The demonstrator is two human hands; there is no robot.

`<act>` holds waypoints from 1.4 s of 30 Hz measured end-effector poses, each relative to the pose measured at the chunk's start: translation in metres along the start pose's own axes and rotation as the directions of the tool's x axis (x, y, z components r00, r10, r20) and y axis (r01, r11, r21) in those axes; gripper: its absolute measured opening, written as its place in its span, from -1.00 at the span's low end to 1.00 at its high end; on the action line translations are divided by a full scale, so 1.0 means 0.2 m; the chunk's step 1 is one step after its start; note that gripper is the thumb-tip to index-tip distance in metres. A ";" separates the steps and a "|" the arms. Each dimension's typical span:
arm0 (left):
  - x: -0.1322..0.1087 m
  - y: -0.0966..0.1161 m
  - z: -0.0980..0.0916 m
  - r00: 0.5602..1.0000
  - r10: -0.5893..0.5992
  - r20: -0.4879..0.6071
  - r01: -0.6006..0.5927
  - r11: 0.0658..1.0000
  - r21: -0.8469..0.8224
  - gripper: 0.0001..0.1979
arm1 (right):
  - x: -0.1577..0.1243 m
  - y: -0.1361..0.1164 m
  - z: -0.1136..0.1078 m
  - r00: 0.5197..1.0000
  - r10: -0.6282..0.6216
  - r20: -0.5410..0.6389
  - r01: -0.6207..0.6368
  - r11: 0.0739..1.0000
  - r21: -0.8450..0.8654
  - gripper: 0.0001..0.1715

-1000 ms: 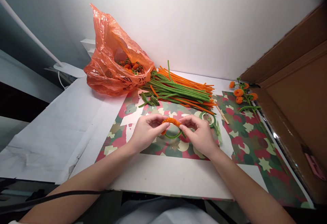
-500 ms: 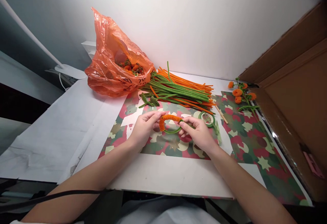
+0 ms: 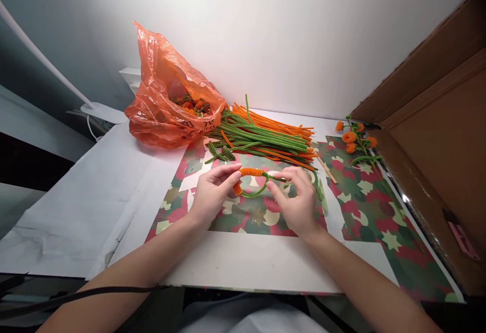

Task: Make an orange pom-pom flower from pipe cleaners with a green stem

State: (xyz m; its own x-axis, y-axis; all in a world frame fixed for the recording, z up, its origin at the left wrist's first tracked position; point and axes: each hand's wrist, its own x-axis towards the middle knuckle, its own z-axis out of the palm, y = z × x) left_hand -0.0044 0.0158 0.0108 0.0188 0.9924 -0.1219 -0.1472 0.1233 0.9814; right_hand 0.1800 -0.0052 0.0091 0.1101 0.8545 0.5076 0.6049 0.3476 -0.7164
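Your hands share one small loop between them: the left hand [image 3: 212,194] is closed in a pinch on the left side of the orange coil [image 3: 252,172], while the right hand [image 3: 298,201] is at the other end, thumb by the green stem [image 3: 255,194] and fingers near its short tail [image 3: 280,179]; whether it grips firmly, you cannot tell from this view. The loop is held up in front of you, over the patterned sheet [image 3: 258,219] on the table [image 3: 250,262], nearer than the bundle of fuzzy stems [image 3: 273,138]. To work this bend well, you would do best to let the left pinch anchor the coil and guide the green stem round with light fingertips, keeping the turns evenly packed; pulling hard on the tail could stretch the coil or kink the stem. Your pose suits such fine work: forearms come in from both sides, wrists are low, and the fingertips face each other across the loop. Keep the right thumb and fingers lightly curved, so the crossing stays visible.
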 end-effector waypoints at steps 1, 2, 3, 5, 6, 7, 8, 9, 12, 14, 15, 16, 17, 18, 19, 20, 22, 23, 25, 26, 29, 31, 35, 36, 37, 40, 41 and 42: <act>0.00 0.00 0.00 1.000 0.010 0.001 -0.010 1.000 0.001 -0.70 | 0.00 0.00 0.00 0.999 -0.028 -0.042 0.026 0.999 -0.045 -0.93; -0.01 -0.01 0.01 1.000 0.024 -0.005 -0.024 1.000 0.004 -0.71 | -0.01 -0.01 0.00 0.995 -0.056 -0.079 0.049 0.995 -0.089 -0.91; -0.01 -0.01 0.01 0.999 0.043 -0.015 -0.042 0.999 0.011 -0.73 | -0.01 -0.01 0.00 0.992 -0.080 -0.098 0.067 0.990 -0.126 -0.89; -0.02 -0.02 0.01 0.996 0.082 -0.027 -0.082 0.996 0.023 -0.76 | -0.02 -0.02 0.00 0.993 -0.093 -0.073 0.081 0.985 -0.153 -0.85; -0.02 -0.03 0.02 0.995 0.099 -0.022 -0.099 0.995 0.028 -0.76 | -0.02 -0.02 0.01 0.996 -0.082 -0.041 0.076 0.988 -0.135 -0.82; -0.02 -0.03 0.02 0.993 0.114 -0.010 -0.114 0.993 0.029 -0.77 | -0.03 -0.02 0.01 0.998 -0.056 -0.014 0.055 0.993 -0.100 -0.78; -0.02 -0.04 0.02 0.992 0.127 0.008 -0.127 0.991 0.029 -0.77 | -0.03 -0.02 0.02 1.000 -0.017 0.000 0.016 0.998 -0.055 -0.76; -0.02 -0.04 0.02 0.990 0.140 0.027 -0.140 0.990 0.029 -0.77 | -0.03 -0.02 0.02 0.999 0.033 0.007 -0.033 0.999 0.001 -0.75; -0.02 -0.05 0.02 0.980 0.187 0.062 -0.190 0.981 0.033 -0.77 | -0.04 0.00 0.04 0.981 0.186 0.047 -0.192 0.964 0.187 -0.82; -0.02 -0.06 0.02 0.976 0.208 0.066 -0.211 0.977 0.034 -0.79 | -0.04 0.01 0.05 0.958 0.269 0.099 -0.287 0.915 0.283 -0.83; -0.02 -0.06 0.01 0.975 0.212 0.066 -0.214 0.976 0.032 -0.80 | -0.04 0.01 0.05 0.945 0.302 0.127 -0.328 0.888 0.324 -0.82; -0.01 -0.06 0.01 0.975 0.213 0.066 -0.215 0.976 0.028 -0.82 | -0.04 0.02 0.06 0.931 0.331 0.153 -0.365 0.860 0.356 -0.81; -0.01 -0.07 0.01 0.975 0.213 0.068 -0.215 0.976 0.025 -0.83 | -0.04 0.02 0.06 0.917 0.356 0.178 -0.398 0.835 0.381 -0.80; -0.01 -0.07 0.01 0.975 0.211 0.071 -0.213 0.977 0.022 -0.83 | -0.05 0.02 0.06 0.904 0.375 0.203 -0.426 0.811 0.401 -0.80; -0.02 -0.07 0.01 0.975 0.211 0.076 -0.213 0.977 0.022 -0.84 | -0.05 0.02 0.06 0.892 0.390 0.228 -0.451 0.789 0.417 -0.79; -0.02 -0.06 0.01 0.974 0.211 0.081 -0.213 0.977 0.023 -0.84 | -0.05 0.02 0.06 0.880 0.403 0.250 -0.474 0.768 0.431 -0.78; -0.02 -0.06 0.02 0.975 0.205 0.088 -0.208 0.978 0.030 -0.83 | -0.05 0.01 0.06 0.859 0.426 0.285 -0.512 0.728 0.456 -0.77; -0.02 -0.06 0.02 0.976 0.200 0.091 -0.204 0.978 0.036 -0.82 | -0.05 0.01 0.06 0.850 0.437 0.293 -0.526 0.708 0.471 -0.76; -0.03 -0.05 0.02 0.977 0.193 0.094 -0.200 0.978 0.063 -0.78 | -0.04 0.01 0.06 0.840 0.459 0.288 -0.540 0.669 0.510 -0.75; -0.02 -0.05 0.01 0.976 0.194 0.094 -0.202 0.975 0.089 -0.79 | -0.03 0.01 0.07 0.838 0.469 0.279 -0.542 0.651 0.531 -0.75; -0.01 -0.04 -0.01 0.972 0.198 0.126 -0.222 0.951 0.215 -0.75 | -0.02 0.02 0.07 0.836 0.484 0.261 -0.537 0.619 0.573 -0.74; 0.01 -0.04 -0.02 0.966 0.172 0.195 -0.228 0.922 0.315 -0.69 | -0.01 0.02 0.06 0.838 0.474 0.269 -0.534 0.613 0.583 -0.75; 0.02 -0.03 -0.04 0.956 0.104 0.275 -0.219 0.875 0.432 -0.65 | 0.00 0.03 0.06 0.818 0.481 0.315 -0.561 0.549 0.620 -0.75; 0.02 -0.02 -0.04 0.958 0.093 0.273 -0.209 0.875 0.436 -0.65 | 0.00 0.03 0.05 0.808 0.491 0.325 -0.572 0.524 0.631 -0.74; 0.02 -0.02 -0.04 0.959 0.078 0.274 -0.197 0.877 0.439 -0.66 | 0.01 0.03 0.05 0.797 0.501 0.337 -0.584 0.498 0.641 -0.73; 0.03 -0.01 -0.04 0.947 0.029 0.320 -0.185 0.864 0.469 -0.67 | 0.01 0.03 0.05 0.769 0.521 0.371 -0.610 0.424 0.670 -0.70; 0.03 -0.01 -0.04 0.937 0.018 0.348 -0.193 0.858 0.476 -0.67 | 0.02 0.03 0.05 0.762 0.524 0.381 -0.616 0.401 0.678 -0.69; 0.03 -0.01 -0.04 0.927 0.013 0.375 -0.205 0.855 0.476 -0.67 | 0.02 0.03 0.04 0.755 0.527 0.390 -0.620 0.380 0.687 -0.68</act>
State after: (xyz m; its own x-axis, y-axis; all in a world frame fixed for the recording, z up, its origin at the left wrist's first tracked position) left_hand -0.0121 0.0211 0.0076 0.3864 0.9213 -0.0445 0.3411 -0.0979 0.9349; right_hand 0.1775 0.0034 0.0019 0.0941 0.9790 -0.1810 -0.3803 -0.1327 -0.9153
